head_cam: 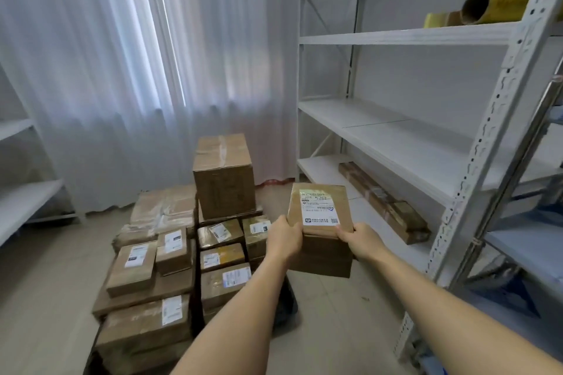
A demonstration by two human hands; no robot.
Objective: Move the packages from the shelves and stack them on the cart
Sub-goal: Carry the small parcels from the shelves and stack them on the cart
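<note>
**Item in transit: labelled carton, two-hand carry, between shelving and cart**

Carton (pixel 320 228): brown cardboard, white shipping label on top, held in the air between the shelving unit (pixel 426 143) and the loaded cart stack (pixel 182 253), touching neither. It appears to be two cartons, one upon the other; not certain.

Grip: left hand (pixel 285 239) clasps the near left corner, thumb on top; right hand (pixel 355 239) clasps the near right corner. Both grasp only the near edge, arms outstretched.

Risk, judged: far end unsupported, so the load may tip forward or the upper piece slide off. The stack is uneven; the tall box (pixel 224 176) sits high, and a careless placement could topple small parcels (pixel 173 248).

Remaining on the lowest shelf: one long flat package (pixel 384 202). Yellow rolls (pixel 475 7) above.
</note>
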